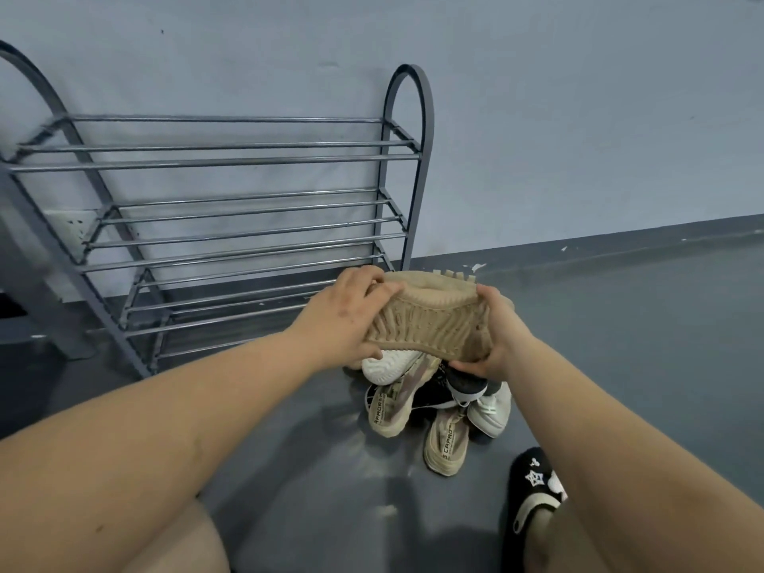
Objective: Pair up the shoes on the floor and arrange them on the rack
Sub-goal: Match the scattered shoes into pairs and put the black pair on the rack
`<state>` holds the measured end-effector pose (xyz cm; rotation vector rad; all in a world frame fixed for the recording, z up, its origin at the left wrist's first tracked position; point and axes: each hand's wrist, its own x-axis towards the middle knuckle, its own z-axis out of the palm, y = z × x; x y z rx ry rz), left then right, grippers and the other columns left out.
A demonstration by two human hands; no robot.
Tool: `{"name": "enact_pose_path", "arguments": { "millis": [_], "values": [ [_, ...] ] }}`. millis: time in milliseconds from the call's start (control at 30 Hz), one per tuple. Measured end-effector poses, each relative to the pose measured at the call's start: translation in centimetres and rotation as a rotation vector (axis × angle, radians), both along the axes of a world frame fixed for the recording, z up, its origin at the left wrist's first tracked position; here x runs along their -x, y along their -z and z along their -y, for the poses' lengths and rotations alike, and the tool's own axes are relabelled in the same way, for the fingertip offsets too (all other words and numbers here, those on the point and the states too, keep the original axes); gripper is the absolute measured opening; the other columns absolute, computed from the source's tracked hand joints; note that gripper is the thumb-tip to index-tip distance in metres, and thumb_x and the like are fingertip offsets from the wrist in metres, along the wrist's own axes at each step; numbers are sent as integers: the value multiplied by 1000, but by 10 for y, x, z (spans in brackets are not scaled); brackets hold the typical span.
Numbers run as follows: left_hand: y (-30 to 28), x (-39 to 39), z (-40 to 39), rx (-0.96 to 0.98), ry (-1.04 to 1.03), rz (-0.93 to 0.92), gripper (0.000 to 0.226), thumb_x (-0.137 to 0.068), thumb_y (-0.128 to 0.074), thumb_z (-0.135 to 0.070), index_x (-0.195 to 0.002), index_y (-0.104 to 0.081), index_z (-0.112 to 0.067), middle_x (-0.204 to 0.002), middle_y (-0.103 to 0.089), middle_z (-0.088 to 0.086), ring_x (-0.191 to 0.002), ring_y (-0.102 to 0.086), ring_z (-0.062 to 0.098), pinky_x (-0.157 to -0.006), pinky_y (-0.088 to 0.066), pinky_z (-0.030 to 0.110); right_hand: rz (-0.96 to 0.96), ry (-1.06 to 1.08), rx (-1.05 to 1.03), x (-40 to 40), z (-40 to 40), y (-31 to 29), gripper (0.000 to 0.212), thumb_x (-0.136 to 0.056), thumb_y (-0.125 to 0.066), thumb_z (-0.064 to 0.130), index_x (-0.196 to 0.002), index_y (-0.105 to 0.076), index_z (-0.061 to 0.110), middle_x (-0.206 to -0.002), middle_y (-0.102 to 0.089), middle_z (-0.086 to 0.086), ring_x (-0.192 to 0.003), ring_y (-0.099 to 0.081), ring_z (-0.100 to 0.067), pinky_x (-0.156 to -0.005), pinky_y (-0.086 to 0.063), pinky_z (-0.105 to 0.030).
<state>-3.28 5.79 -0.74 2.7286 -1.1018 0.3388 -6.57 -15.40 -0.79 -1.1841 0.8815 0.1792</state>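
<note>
Grey floor under you, both hands (417, 320) grasp the tan shoes (430, 320); loosen either and one could drop short of the rack (231, 225).

head cam, looks fwd and down, close over both forearms, rack (231, 225) ahead by wall (537, 97)

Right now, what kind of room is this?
Probably a home entryway or hall: a metal shoe rack against a plain wall, and shoes piled on the grey floor.
</note>
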Motion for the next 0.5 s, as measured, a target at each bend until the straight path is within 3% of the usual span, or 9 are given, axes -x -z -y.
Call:
{"name": "enact_pose_path", "arguments": {
  "millis": [67, 133, 200, 233, 267, 333, 500],
  "values": [
    [-5, -1, 3, 188, -150, -255, 102, -67, -76, -51, -148, -22, -24, -146, -21, 3, -135, -25, 21, -112, -30, 38, 8, -2, 1, 0, 3, -1, 33, -83, -58, 51, -86, -54, 18, -89, -59, -8, -79, -58, -26, -77, -50, -44],
    [-11, -1, 6, 400, -270, -558, 87, -74, -69, -54, -145, -28, -24, -143, -29, 4, -131, -33, 20, -109, -33, 36, 13, -20, 1, -2, 2, 1, 39, -79, -59, 54, -98, -57, 20, -98, -62, -8, -84, -60, -27, -75, -50, -43],
    [-12, -1, 7, 571, -298, -948, 44, -86, -55, -52, -118, -53, -22, -112, -59, 5, -102, -58, 21, -82, -54, 34, 6, -15, 19, -4, 1, 6, 52, -73, -63, 55, -114, -53, 23, -111, -61, -8, -92, -60, -29, -74, -51, -45],
    [-11, -1, 7, 631, -337, -1100, 35, -90, -49, -52, -104, -58, -22, -96, -65, 3, -87, -63, 20, -68, -57, 34, 3, -2, 27, -4, 0, 8, 60, -70, -65, 55, -119, -50, 24, -116, -60, -7, -96, -60, -30, -72, -51, -45],
    [-10, -2, 6, 677, -374, -1192, 36, -92, -45, -52, -98, -60, -21, -89, -68, 3, -80, -65, 19, -64, -58, 33, 3, 12, 36, -4, -1, 9, 67, -67, -67, 56, -123, -48, 24, -119, -58, -7, -99, -59, -31, -72, -53, -45],
    [-9, -4, 4, 733, -412, -1255, 33, -93, -47, -48, -95, -62, -18, -86, -69, 5, -76, -65, 19, -69, -56, 35, 19, 37, 35, -4, -1, 12, 77, -61, -69, 57, -127, -45, 26, -123, -56, -7, -104, -59, -32, -75, -54, -47],
    [-4, -6, 5, 813, -414, -1193, 24, -87, -63, -34, -94, -64, -12, -92, -70, 11, -78, -67, 24, -83, -56, 47, 115, 54, 1, -5, 3, 18, 82, -63, -70, 55, -134, -43, 27, -132, -55, -7, -113, -57, -34, -86, -51, -52]
  ]
}}
